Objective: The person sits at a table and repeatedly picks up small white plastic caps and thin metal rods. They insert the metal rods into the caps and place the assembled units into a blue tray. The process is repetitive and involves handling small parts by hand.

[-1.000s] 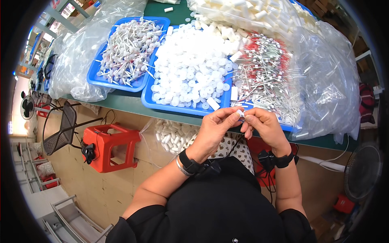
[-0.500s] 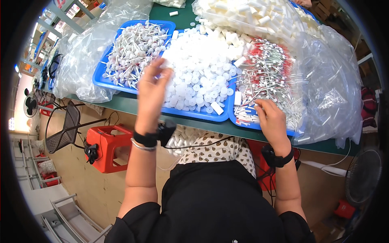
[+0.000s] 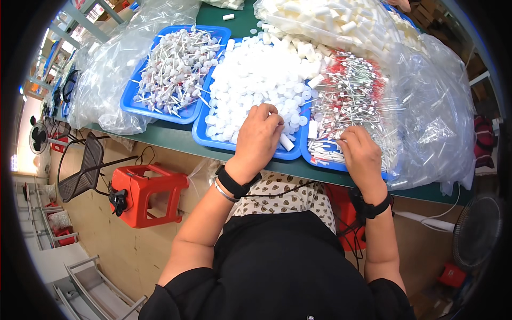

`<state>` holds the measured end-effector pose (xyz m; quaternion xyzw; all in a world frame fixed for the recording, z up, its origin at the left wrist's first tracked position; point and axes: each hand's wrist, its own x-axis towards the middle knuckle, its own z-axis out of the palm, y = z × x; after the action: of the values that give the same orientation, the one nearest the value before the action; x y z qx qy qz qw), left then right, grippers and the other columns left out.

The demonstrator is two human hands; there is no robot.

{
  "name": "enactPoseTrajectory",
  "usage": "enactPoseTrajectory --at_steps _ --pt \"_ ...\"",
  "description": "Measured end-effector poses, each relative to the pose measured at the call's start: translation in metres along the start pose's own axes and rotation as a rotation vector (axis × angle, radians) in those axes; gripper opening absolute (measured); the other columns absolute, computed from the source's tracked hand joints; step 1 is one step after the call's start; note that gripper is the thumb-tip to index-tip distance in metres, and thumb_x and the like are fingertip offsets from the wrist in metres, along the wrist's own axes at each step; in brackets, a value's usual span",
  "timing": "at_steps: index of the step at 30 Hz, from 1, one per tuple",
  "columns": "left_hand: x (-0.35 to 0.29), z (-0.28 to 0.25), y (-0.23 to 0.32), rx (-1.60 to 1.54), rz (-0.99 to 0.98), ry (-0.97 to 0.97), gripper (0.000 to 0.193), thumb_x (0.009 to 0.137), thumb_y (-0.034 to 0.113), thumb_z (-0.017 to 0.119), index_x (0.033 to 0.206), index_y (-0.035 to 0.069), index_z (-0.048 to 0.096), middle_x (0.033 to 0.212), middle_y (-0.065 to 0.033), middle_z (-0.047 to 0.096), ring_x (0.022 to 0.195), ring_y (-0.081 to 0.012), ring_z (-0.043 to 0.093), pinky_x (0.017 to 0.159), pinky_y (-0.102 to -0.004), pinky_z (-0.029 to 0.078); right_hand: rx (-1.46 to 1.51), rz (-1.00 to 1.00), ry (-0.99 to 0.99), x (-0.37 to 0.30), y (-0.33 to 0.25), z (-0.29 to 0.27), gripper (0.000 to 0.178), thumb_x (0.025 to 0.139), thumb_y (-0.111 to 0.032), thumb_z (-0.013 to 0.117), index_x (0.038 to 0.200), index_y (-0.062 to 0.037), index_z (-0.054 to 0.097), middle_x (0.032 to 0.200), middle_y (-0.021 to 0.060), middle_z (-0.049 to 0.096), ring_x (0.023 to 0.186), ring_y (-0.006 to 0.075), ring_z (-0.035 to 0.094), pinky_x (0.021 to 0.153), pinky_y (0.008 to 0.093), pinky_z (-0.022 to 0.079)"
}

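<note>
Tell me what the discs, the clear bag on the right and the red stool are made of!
The discs look like plastic, maybe silicone: milky white and smooth. Their softness I can't tell.
The bag seems to be thin, shiny plastic film: it's see-through, crinkled and catches light.
The stool is probably hard moulded plastic: evenly red, smooth, with rounded edges.

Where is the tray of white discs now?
In the head view, upper middle, the disc tray sits on the table, left of the tray of thin sticks, its near part under the left hand.
</note>
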<state>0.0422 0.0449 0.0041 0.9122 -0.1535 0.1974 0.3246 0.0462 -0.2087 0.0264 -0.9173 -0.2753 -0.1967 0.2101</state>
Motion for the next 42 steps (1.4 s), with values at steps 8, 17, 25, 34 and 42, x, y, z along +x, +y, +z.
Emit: enactPoseTrajectory --at_steps 8,17,25,34,42 --pt "0.005 0.001 0.007 0.004 0.022 0.005 0.020 0.075 0.000 0.071 0.093 0.002 0.063 0.094 -0.0113 0.058 0.087 -0.0309 0.056 0.075 -0.0378 0.048 0.167 0.142 0.014 -0.011 -0.006 -0.013 0.010 0.077 -0.009 0.074 0.082 -0.0049 0.066 0.073 0.0052 0.064 0.068 0.0229 0.058 0.060 0.0342 0.044" --pt "-0.004 -0.003 0.037 -1.371 -0.790 -0.243 0.034 0.096 0.015 0.059 0.126 -0.001 0.057 0.100 -0.0072 0.067 0.087 -0.0119 0.064 0.081 -0.0244 0.052 0.608 0.386 0.012 -0.015 -0.032 -0.023 0.007 0.081 -0.007 0.071 0.086 -0.0028 0.069 0.075 0.0044 0.064 0.074 0.0176 0.051 0.067 0.0311 0.042" --pt "-0.022 0.014 0.052 -1.587 -0.889 -0.241 0.035 0.096 0.015 0.058 0.126 -0.003 0.056 0.108 -0.0117 0.066 0.095 -0.0150 0.066 0.087 -0.0268 0.055 0.393 0.248 0.004 -0.017 -0.032 -0.024 0.006 0.081 -0.007 0.070 0.083 -0.0036 0.066 0.076 0.0050 0.063 0.072 0.0213 0.052 0.068 0.0332 0.041" --pt "-0.023 0.013 0.054 -1.522 -0.880 -0.285 0.031 0.094 0.012 0.061 0.121 -0.001 0.059 0.102 -0.0076 0.066 0.092 -0.0128 0.065 0.084 -0.0250 0.054 0.310 0.131 0.024 -0.013 -0.037 -0.030 0.008 0.078 -0.004 0.072 0.083 -0.0035 0.066 0.075 0.0057 0.063 0.070 0.0228 0.053 0.064 0.0347 0.042" --pt "-0.036 0.035 0.052 -1.908 -1.023 -0.363 0.027 0.094 0.014 0.061 0.118 0.001 0.060 0.099 -0.0035 0.065 0.089 -0.0105 0.063 0.082 -0.0228 0.053 0.309 0.141 0.093 -0.020 -0.051 -0.015 0.009 0.077 0.000 0.071 0.082 -0.0026 0.065 0.067 0.0093 0.060 0.056 0.0249 0.054 0.052 0.0347 0.042"
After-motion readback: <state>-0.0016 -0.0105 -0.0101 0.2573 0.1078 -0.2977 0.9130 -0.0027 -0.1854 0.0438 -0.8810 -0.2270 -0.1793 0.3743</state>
